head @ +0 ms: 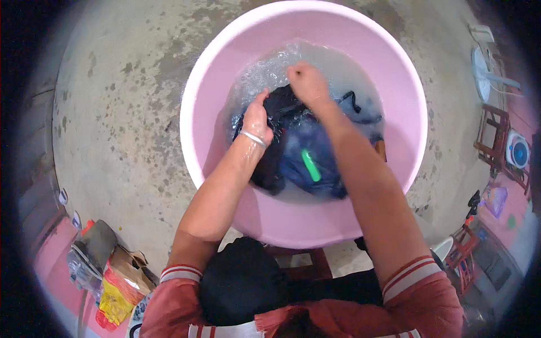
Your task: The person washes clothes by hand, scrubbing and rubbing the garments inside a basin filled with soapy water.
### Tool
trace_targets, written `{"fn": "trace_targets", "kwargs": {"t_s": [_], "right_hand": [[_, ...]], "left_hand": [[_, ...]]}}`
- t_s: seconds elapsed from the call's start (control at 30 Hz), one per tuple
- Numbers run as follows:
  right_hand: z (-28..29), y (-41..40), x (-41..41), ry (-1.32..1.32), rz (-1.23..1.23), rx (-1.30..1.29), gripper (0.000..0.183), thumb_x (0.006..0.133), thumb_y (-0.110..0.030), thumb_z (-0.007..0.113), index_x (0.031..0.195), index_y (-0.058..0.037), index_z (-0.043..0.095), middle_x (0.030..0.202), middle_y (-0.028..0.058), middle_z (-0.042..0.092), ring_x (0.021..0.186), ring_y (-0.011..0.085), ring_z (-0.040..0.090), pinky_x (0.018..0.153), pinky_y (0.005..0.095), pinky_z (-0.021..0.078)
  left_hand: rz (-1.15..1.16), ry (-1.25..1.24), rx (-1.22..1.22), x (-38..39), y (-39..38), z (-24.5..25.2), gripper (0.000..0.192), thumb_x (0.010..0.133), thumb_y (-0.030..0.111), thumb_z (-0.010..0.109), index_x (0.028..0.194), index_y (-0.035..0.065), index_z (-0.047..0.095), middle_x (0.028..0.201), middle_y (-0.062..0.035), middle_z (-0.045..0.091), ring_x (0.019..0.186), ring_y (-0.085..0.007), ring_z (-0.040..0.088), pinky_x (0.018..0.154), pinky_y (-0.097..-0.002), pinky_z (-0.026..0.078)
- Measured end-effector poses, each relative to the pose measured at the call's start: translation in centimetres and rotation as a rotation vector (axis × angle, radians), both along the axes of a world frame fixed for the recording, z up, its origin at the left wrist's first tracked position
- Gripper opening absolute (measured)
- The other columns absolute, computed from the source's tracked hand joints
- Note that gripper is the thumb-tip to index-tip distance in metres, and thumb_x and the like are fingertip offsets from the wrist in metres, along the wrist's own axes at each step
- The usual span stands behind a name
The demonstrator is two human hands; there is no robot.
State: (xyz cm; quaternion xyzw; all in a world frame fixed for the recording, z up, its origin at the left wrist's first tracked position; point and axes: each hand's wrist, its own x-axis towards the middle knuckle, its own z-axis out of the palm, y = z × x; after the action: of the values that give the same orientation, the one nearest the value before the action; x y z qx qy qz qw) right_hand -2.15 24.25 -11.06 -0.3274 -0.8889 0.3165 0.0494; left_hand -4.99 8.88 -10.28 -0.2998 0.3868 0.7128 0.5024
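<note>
A large pink plastic tub (405, 105) holds cloudy water and dark wet clothes. My left hand (257, 118), with a light bangle at the wrist, is at the left side of a black wet cloth (281, 101), thumb raised; its fingers are partly hidden behind the cloth. Above the cloth's upper right, my right hand (306, 82) is curled into a fist and somewhat blurred, with cloth at its lower edge. A dark blue garment (296, 148) lies in the water below my hands, with a bright green object (311, 165) on it. A dark cord (353, 103) floats to the right.
The tub stands on a wet-spotted concrete floor (118, 105). At the right are a fan (482, 74) and wooden stools (492, 131). Bags and a cardboard box (127, 266) lie at the lower left. My black-clad knee (241, 279) is close to the tub's near rim.
</note>
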Motion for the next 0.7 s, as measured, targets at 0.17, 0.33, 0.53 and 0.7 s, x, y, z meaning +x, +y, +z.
{"fn": "trace_targets", "kwargs": {"t_s": [0.17, 0.33, 0.53, 0.7], "right_hand": [[-0.7, 3.8, 2.7, -0.040, 0.367, -0.225, 0.041, 0.080, -0.036, 0.063, 0.107, -0.0060, 0.064, 0.099, 0.0184, 0.066, 0.093, 0.0318, 0.064, 0.089, 0.0415, 0.0475], [1.4, 3.9, 3.5, -0.040, -0.090, -0.615, 0.028, 0.077, -0.006, 0.058, 0.105, -0.0078, 0.060, 0.102, 0.0074, 0.063, 0.096, 0.0166, 0.058, 0.088, 0.0300, 0.0464], [7.9, -9.9, 4.6, 0.201, 0.275, -0.184, 0.010, 0.074, -0.020, 0.068, 0.079, -0.0108, 0.067, 0.077, 0.0123, 0.065, 0.076, 0.0300, 0.066, 0.069, 0.0413, 0.0516], [4.1, -8.2, 2.2, 0.136, -0.028, 0.011, 0.023, 0.080, -0.034, 0.060, 0.077, -0.0131, 0.070, 0.076, 0.0147, 0.067, 0.073, 0.0372, 0.065, 0.067, 0.0473, 0.0513]], "left_hand": [[0.142, -0.123, 0.133, -2.1, -1.4, -1.2, 0.026, 0.096, 0.024, 0.051, 0.107, 0.0019, 0.060, 0.104, -0.0161, 0.065, 0.097, -0.0344, 0.063, 0.085, -0.0497, 0.051], [0.052, 0.013, -0.060, -0.6, 0.2, -3.3, 0.025, 0.098, 0.019, 0.046, 0.110, -0.0007, 0.055, 0.102, -0.0154, 0.063, 0.086, -0.0322, 0.064, 0.075, -0.0470, 0.055], [0.086, -0.269, 0.469, 0.1, -1.6, -1.5, 0.031, 0.097, 0.036, 0.047, 0.096, 0.0069, 0.058, 0.082, -0.0067, 0.062, 0.071, -0.0203, 0.059, 0.067, -0.0355, 0.050], [-0.058, 0.380, 0.364, 0.8, -0.7, -2.9, 0.024, 0.092, 0.029, 0.055, 0.092, 0.0072, 0.063, 0.085, -0.0030, 0.063, 0.079, -0.0165, 0.060, 0.072, -0.0332, 0.050]]}}
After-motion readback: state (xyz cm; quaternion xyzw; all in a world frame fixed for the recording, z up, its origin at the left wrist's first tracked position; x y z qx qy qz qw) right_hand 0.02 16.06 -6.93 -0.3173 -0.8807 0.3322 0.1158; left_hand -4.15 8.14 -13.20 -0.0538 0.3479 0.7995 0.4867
